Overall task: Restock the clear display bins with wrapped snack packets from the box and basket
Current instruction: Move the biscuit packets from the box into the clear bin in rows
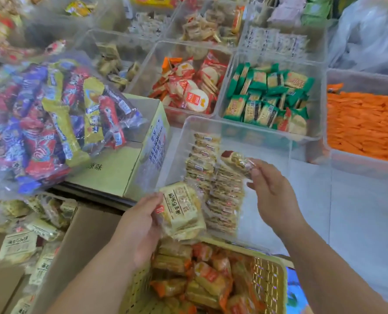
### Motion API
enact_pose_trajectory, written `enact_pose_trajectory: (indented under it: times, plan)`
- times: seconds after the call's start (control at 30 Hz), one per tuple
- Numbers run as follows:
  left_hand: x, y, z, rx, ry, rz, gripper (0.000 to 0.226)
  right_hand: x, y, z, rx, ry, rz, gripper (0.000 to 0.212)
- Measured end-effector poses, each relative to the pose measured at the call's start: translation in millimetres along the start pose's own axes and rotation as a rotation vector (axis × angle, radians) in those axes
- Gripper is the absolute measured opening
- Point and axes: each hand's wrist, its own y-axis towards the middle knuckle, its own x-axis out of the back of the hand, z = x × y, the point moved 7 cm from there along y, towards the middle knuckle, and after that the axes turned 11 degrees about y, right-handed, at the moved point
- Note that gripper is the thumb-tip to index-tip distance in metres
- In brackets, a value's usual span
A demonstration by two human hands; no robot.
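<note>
A clear display bin (267, 141) stands in front of me, with two neat rows of cream snack packets (213, 177) on edge along its left side. My left hand (141, 225) grips a small stack of cream wrapped packets (181, 211) at the bin's near left corner. My right hand (272, 189) pinches a single wrapped packet (236, 160) by its end, above the right row. A yellow basket (267, 282) of orange and yellow packets sits below my hands. A cardboard box (84, 232) at lower left holds more cream packets (18, 245).
A big clear bag of purple, red and yellow bars (46, 123) rests on a pale green carton (143, 141) to the left. Behind stand bins of red-wrapped crackers (188, 87), green packets (267, 96) and orange packets (365, 128). The near bin's right half shows bare floor.
</note>
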Motion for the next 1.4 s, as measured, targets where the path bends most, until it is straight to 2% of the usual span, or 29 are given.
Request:
enact_pose_trajectory:
  times: [0.07, 0.13, 0.27, 0.43, 0.63, 0.83, 0.93, 1.0, 1.03, 1.1, 1.2, 1.3, 1.4]
  plan:
    - [1, 4, 2, 0.007, -0.038, 0.03, 0.032, 13, 32, -7, 0.021, -0.231, 0.0, 0.026]
    - [2, 6, 4, 0.007, -0.045, 0.062, 0.038, 15, 65, -19, 0.013, -0.477, 0.071, 0.031]
    - [3, 9, 4, -0.007, -0.044, 0.095, 0.04, -5, 106, -48, -0.102, -0.735, 0.268, 0.035]
    - [4, 11, 5, -0.019, -0.047, 0.123, 0.039, -35, 126, -69, -0.144, -0.817, 0.405, 0.035]
    - [3, 12, 4, -0.023, -0.065, 0.129, 0.035, -44, 130, -93, -0.286, -0.867, 0.475, 0.04]
    - [3, 10, 6, -0.011, -0.088, 0.118, 0.036, -40, 121, -98, -0.335, -0.819, 0.472, 0.047]
    - [1, 5, 6, -0.011, -0.145, 0.145, 0.047, -36, 109, -84, -0.299, -0.905, 0.441, 0.056]
    - [1, 2, 3, -0.026, -0.159, 0.151, 0.053, -36, 94, -59, -0.169, -0.998, 0.378, 0.064]
    - [2, 1, 2, -0.032, -0.163, 0.149, 0.055, -38, 82, -42, -0.081, -0.962, 0.338, 0.063]
    - [4, 0, 1, -0.042, -0.146, 0.139, 0.058, -45, 47, -5, 0.084, -0.732, 0.279, 0.057]
    - [0, -4, -2, -0.07, -0.09, 0.138, 0.049, -57, -20, 42, 0.243, -0.453, 0.221, 0.052]
    - [-11, -11, -4, -0.119, -0.066, 0.159, 0.039, -73, -72, 64, 0.289, -0.38, 0.208, 0.055]
    - [-25, -21, -6, -0.203, 0.009, 0.182, 0.032, -86, -93, 60, 0.237, -0.421, 0.233, 0.072]
